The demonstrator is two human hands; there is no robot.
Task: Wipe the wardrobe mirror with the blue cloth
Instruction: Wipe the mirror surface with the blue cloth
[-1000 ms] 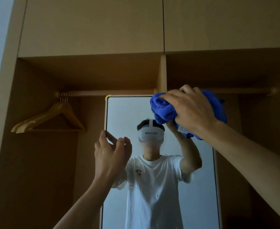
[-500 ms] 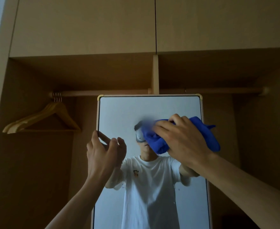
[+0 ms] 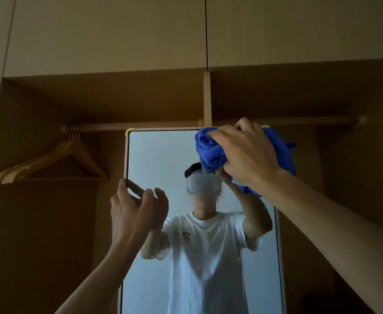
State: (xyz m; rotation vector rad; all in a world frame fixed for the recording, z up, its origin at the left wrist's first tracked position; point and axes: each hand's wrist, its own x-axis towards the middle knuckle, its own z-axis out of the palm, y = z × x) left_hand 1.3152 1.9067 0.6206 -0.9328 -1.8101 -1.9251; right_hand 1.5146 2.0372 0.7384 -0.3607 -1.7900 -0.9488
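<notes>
The right grip (image 3: 247, 155) clutches a bunched bright-blue fleecy cloth (image 3: 211, 152) and presses it against the upper right corner of the tall, pale-framed wardrobe mirror (image 3: 159, 159). The left grip (image 3: 136, 214) rests its thumb on the mirror's left frame, fingers loosely bent and holding nothing. Droplets streak the glass lower down. Wooden hangers (image 3: 50, 162) hang to the left.

A white short-sleeved T-shirt (image 3: 206, 264) with a small chest emblem (image 3: 186, 236) and a white headset (image 3: 204, 183) are worn.
</notes>
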